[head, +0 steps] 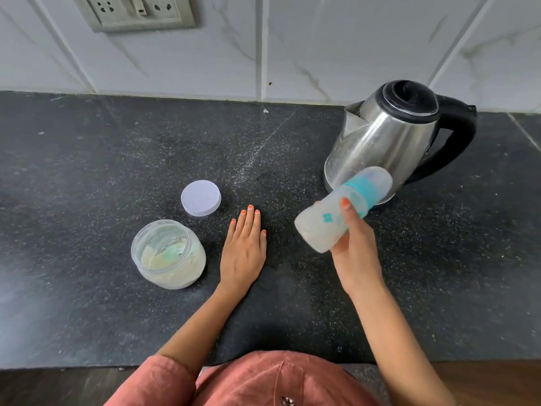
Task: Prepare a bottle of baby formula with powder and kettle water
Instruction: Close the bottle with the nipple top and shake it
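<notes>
My right hand grips a baby bottle with a teal collar and a clear cap, tilted above the dark counter, its cap end pointing at the kettle. The bottle looks blurred and holds a milky content. My left hand lies flat on the counter, fingers straight, between the jar and the bottle. An open clear jar of pale powder, with a scoop inside, stands left of that hand. Its white lid lies just behind it. A steel kettle with a black lid and handle stands at the back right.
A tiled wall rises behind the counter, with a socket plate at upper left. The counter's front edge runs close to my body at the bottom.
</notes>
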A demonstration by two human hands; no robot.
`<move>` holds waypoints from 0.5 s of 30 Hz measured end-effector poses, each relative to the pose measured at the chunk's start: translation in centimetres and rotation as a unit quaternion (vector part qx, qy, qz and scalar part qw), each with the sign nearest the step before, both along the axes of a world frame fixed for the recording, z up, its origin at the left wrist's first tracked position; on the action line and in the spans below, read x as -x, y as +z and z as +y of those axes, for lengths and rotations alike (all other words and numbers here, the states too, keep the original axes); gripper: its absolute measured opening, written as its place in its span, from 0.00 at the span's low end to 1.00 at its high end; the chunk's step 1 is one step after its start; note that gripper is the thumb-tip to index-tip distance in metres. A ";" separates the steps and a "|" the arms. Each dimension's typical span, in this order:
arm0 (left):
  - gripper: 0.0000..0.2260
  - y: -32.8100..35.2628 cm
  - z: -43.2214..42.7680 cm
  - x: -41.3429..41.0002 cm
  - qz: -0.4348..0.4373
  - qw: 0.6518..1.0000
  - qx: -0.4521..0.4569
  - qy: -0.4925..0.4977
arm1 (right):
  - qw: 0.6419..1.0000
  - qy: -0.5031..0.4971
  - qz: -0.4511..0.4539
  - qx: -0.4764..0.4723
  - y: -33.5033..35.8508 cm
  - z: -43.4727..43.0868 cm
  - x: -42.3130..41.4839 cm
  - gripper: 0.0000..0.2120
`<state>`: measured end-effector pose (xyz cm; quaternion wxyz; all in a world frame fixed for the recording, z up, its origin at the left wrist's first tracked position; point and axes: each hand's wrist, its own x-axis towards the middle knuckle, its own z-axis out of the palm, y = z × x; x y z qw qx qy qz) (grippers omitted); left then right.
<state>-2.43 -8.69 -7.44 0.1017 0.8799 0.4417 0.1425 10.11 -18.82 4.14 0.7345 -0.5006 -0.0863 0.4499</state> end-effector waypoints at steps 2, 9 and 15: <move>0.22 -0.1 0.0 0.0 -0.005 1.000 -0.007 0.000 | 0.999 0.022 -0.041 0.007 -0.4 -0.3 0.7 0.33; 0.22 -0.2 0.2 -0.1 0.003 1.000 -0.016 -0.002 | 0.995 0.067 -0.068 0.026 -0.2 -0.8 0.6 0.32; 0.22 -0.3 0.1 0.0 0.011 1.000 -0.021 0.003 | 0.970 0.156 -0.169 0.077 -0.4 -1.8 1.4 0.22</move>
